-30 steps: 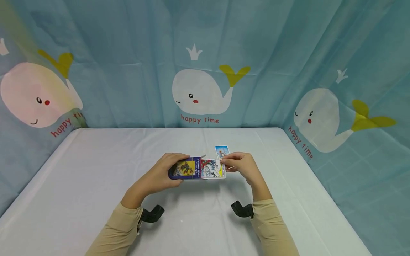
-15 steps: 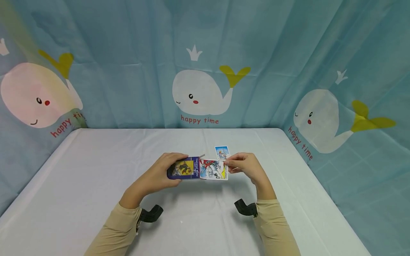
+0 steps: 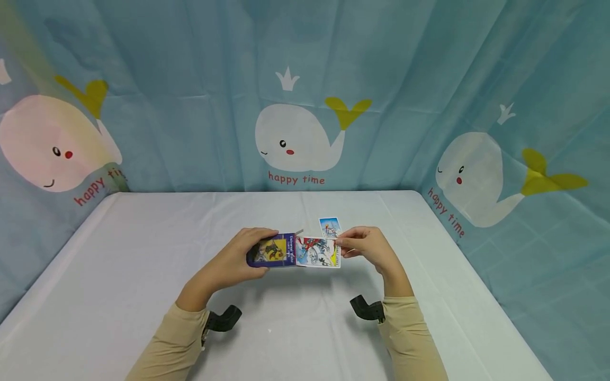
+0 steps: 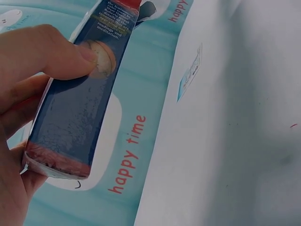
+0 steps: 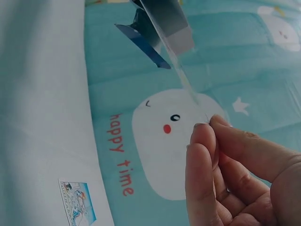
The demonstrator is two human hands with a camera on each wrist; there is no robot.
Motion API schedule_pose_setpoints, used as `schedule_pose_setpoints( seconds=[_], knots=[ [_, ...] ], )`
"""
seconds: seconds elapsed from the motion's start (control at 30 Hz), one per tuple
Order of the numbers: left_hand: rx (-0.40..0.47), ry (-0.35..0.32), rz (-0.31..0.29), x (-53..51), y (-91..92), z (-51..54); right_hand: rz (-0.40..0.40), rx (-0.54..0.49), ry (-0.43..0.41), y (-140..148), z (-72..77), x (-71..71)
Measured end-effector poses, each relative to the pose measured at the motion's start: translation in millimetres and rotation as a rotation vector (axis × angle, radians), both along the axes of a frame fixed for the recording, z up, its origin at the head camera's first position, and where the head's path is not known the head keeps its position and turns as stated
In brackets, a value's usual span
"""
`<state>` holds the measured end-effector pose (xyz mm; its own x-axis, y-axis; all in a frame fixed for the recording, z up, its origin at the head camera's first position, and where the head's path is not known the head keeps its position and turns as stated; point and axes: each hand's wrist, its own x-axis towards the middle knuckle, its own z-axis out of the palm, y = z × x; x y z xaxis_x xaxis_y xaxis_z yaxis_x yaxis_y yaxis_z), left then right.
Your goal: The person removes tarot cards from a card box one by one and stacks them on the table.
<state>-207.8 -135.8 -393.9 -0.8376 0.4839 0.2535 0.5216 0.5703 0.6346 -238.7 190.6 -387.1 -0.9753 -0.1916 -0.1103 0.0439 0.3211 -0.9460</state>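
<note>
My left hand [image 3: 240, 255] grips a blue tarot card box [image 3: 272, 251], thumb along one narrow side and fingers around the opposite one. From the box's right-hand end sticks out a tarot card [image 3: 314, 252] with a horse-and-rider picture. The thumb and fingers of my right hand [image 3: 369, 246] pinch that card by its outer right corner. Seen from the right wrist, the card shows almost edge-on, beside an unfolded box flap [image 5: 143, 43]. The inner end of the card is hidden inside the box. Both are held above the table.
Behind the right hand, a second picture card [image 3: 329, 226] lies on the white-covered table [image 3: 267, 344]. A light blue curtain [image 3: 200, 143] printed with whales hangs along the back and sides. A black wrist mount [image 3: 367, 308] juts inward from each sleeve.
My right hand has moved a little to the right, and more of the card shows outside the box. The left hand and box have shifted slightly left.
</note>
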Motion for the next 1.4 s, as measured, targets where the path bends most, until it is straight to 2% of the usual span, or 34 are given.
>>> schedule_pose_setpoints(
  seconds=[0.67,1.03,1.17,1.4],
  knots=[
    [-0.001,0.008,0.013,-1.1,-3.8,-0.5,0.136,0.038,-0.051,10,0.3,1.0],
    [0.005,0.005,0.03,-1.3,-6.9,2.5,0.199,0.027,-0.061,13,-1.2,-1.8],
    [0.011,0.004,0.044,-1.2,-9.5,2.6,0.167,0.004,-0.057,18,-2.6,-2.7],
    [0.024,0.004,0.053,-2.2,-13.1,4.0,-0.002,-0.1,-0.056,28,-5.0,-3.7]
  ],
)
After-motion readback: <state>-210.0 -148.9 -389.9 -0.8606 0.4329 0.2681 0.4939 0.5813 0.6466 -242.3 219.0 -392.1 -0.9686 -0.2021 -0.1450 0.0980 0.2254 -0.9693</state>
